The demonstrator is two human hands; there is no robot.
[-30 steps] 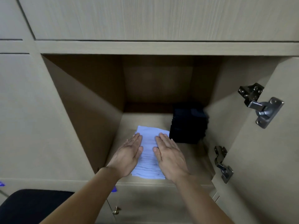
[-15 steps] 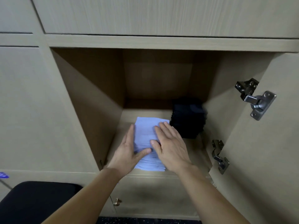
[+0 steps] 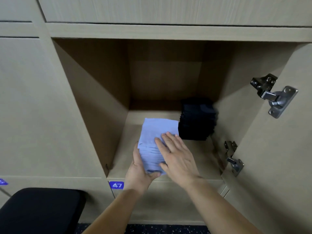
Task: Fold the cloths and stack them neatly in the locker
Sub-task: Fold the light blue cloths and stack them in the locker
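Half the blue cloths (image 3: 157,130) hide under a flat right hand (image 3: 177,157); left hand (image 3: 137,173) grips them.

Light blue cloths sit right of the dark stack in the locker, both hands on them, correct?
No. The head view shows the light blue cloths left of the dark stack, in the locker, left hand and right hand on them.
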